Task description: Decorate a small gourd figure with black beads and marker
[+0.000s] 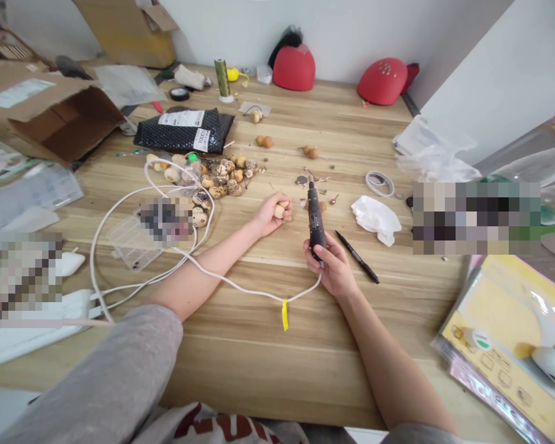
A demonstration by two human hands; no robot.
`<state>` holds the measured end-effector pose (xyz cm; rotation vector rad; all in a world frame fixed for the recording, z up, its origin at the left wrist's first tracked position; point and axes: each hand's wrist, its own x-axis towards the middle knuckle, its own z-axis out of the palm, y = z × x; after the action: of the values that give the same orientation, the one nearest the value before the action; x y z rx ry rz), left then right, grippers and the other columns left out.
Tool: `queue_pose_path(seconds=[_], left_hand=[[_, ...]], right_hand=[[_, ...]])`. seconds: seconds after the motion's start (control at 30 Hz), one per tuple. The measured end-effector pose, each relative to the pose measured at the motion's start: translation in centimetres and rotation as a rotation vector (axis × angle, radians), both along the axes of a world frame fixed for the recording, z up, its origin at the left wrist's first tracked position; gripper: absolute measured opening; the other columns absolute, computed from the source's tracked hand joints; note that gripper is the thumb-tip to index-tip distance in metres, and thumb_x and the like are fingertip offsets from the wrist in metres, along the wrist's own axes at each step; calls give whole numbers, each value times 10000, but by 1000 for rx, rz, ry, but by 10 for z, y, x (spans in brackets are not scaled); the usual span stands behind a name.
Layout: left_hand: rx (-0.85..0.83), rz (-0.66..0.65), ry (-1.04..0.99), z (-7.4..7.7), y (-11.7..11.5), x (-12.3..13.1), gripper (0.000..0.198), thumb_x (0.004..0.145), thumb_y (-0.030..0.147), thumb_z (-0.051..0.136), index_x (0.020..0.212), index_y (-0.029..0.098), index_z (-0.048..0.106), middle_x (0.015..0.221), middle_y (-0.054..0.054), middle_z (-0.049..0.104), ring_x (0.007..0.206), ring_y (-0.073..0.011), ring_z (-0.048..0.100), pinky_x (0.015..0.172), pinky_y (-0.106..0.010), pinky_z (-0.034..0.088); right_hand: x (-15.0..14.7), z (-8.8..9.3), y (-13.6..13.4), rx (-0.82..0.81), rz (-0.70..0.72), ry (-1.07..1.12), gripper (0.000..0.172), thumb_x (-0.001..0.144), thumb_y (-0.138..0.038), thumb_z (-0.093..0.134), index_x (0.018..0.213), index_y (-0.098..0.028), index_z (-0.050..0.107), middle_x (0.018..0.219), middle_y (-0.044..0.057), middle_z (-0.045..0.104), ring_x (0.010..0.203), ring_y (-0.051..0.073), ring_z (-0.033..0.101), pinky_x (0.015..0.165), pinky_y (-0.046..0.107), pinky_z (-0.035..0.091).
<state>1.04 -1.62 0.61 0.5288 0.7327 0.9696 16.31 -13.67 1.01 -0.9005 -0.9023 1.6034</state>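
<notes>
My left hand (274, 216) is closed around a small pale gourd (280, 211), which shows between the fingers. My right hand (332, 262) grips a black rotary tool (315, 219) by its lower body, its tip pointing away from me. From the tool's base a white cable (247, 291) with a yellow tag (285, 316) runs left over my forearm. The gourd and the tool's tip are apart. Beyond my left hand lies a heap of small gourds (222, 176), several with dark patterns. Right of the tool rests a black pen (357, 256).
Farther back are two brown gourds (264, 142), a black wrapped parcel (185, 129) and a green thread spool (222, 80). A tape roll (379, 184) and crumpled white plastic (376, 219) lie right. An open cardboard box (50, 111) stands left; a yellow package (513, 333) is near right.
</notes>
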Motion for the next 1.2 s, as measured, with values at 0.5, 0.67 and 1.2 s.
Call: queue_pose_path(seconds=[0.5, 0.67, 1.2], left_hand=[[-10, 51, -86, -4, 2, -3, 48, 671, 128, 435, 669, 176, 433, 555, 26, 534, 364, -71, 438, 415, -193, 354], [-32, 92, -99, -5, 2, -3, 53, 661, 123, 432, 675, 174, 436, 530, 40, 497, 356, -72, 427, 402, -188, 352], [-69, 94, -80, -5, 8, -4, 117, 725, 144, 541, 630, 140, 473, 536, 26, 543, 351, -29, 403, 364, -142, 313]], right_hand=[[4, -22, -6, 370, -274, -899, 456, 772, -291, 593, 1206, -165, 537, 1004, 98, 670, 884, 211, 643, 760, 342, 519], [4, -23, -6, 364, -251, -889, 451, 752, -275, 599, 1188, -168, 556, 1006, 93, 675, 907, 226, 652, 770, 351, 523], [3, -21, -2, 396, -244, -880, 432, 722, -245, 587, 1147, -163, 579, 995, 77, 688, 896, 213, 652, 817, 352, 521]])
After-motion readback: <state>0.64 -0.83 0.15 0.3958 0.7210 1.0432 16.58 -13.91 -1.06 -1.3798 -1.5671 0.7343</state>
